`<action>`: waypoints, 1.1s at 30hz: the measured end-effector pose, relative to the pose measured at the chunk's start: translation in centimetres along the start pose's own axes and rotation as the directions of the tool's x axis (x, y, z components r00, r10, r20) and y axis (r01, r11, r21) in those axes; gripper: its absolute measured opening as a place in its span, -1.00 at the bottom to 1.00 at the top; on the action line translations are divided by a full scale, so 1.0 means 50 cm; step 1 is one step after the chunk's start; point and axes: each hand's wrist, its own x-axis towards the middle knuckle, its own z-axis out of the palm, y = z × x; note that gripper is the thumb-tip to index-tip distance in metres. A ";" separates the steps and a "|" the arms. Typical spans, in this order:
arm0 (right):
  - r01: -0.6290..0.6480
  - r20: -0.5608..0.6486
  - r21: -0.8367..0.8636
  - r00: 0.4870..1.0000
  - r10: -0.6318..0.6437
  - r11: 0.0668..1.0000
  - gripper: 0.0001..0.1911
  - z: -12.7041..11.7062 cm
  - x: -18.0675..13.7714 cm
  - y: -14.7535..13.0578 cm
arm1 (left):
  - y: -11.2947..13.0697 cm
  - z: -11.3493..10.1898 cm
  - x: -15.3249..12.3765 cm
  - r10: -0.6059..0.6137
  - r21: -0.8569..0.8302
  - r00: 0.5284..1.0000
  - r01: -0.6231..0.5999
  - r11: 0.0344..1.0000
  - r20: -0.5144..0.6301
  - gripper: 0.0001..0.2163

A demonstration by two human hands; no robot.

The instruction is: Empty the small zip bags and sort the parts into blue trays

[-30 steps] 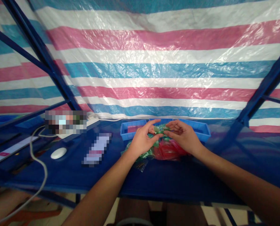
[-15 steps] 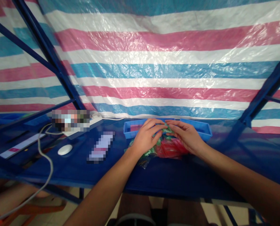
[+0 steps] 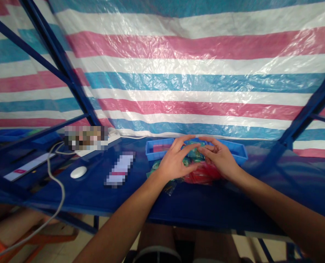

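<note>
Right hand [image 3: 223,159] pinches flat green plastic packet [image 3: 193,151], likely steadying it; left hand [image 3: 173,163], fingers spread; red plastic bags [image 3: 199,178], 6 o'clock.

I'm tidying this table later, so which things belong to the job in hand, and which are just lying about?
Seemingly in use:
green packet between left hand and right hand
red packets near the hands
blue trays behind

Apparently just lying about:
white oval object
pale cable
blurred-out rectangle
</note>
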 end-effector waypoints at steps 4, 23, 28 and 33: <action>-0.062 -0.009 0.079 0.998 0.063 0.995 -0.58 0.003 0.000 0.001 | -0.013 -0.002 -0.003 0.048 -0.011 0.999 -0.048 0.999 0.003 -0.61; -0.209 0.068 0.101 0.977 0.203 0.973 -0.56 0.009 -0.005 -0.006 | 0.000 -0.009 -0.007 0.007 -0.019 0.999 -0.008 1.000 -0.032 -0.58; -0.253 0.053 0.102 0.967 0.249 0.962 -0.52 0.015 -0.006 -0.010 | -0.010 -0.011 -0.010 0.024 -0.014 0.998 -0.025 1.000 -0.053 -0.73; 0.021 -0.075 -0.100 0.997 -0.029 0.995 -0.63 0.007 0.001 -0.019 | -0.004 -0.008 -0.008 -0.079 -0.026 0.990 0.076 0.997 -0.113 -0.86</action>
